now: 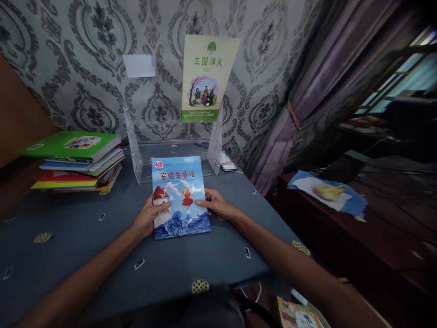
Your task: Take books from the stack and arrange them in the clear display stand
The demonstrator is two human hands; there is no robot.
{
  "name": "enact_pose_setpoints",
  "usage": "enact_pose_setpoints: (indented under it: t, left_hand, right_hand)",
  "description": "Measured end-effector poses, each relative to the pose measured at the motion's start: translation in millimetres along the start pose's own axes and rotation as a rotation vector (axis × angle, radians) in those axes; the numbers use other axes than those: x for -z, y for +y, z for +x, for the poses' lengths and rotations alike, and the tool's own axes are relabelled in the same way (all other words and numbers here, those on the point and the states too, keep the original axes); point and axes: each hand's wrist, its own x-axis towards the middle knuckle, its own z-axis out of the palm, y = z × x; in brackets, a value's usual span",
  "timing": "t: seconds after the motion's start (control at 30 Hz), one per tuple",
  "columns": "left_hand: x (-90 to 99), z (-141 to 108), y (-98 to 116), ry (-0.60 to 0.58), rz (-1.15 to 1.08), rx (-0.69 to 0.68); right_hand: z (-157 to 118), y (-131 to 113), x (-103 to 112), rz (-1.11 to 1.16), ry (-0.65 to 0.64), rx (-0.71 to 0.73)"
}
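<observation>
Both hands hold a blue picture-covered book (pixel 182 223) with red Chinese characters, its front cover facing me, tilted above the table. My left hand (pixel 150 214) grips its left edge, thumb across the cover and the other fingers behind. On the opposite edge, my right hand (pixel 215 203) pinches the book the same way. Just beyond it stands a clear acrylic stand (pixel 134 150). A pale green book (pixel 209 68) with a picture of seated figures rests upright at the stand's upper right, and a small white card (pixel 139 66) shows at its upper left.
A stack of books (pixel 82 155), topped by a green one, lies at the table's left. The blue-grey tablecloth (pixel 164 278) ends at the right near a purple curtain (pixel 283 105). A dark red surface (pixel 341 241) holds blue and white cloth (pixel 357 200). Another book (pixel 297 314) lies low at right.
</observation>
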Motion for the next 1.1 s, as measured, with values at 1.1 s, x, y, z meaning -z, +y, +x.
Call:
enact_pose_setpoints:
  t: [1.1]
  left_hand:
    - [-45.6,86,31,-0.23,0.553,-0.465]
  right_hand:
    - [14,-33,61,-0.451,0.278,0.406]
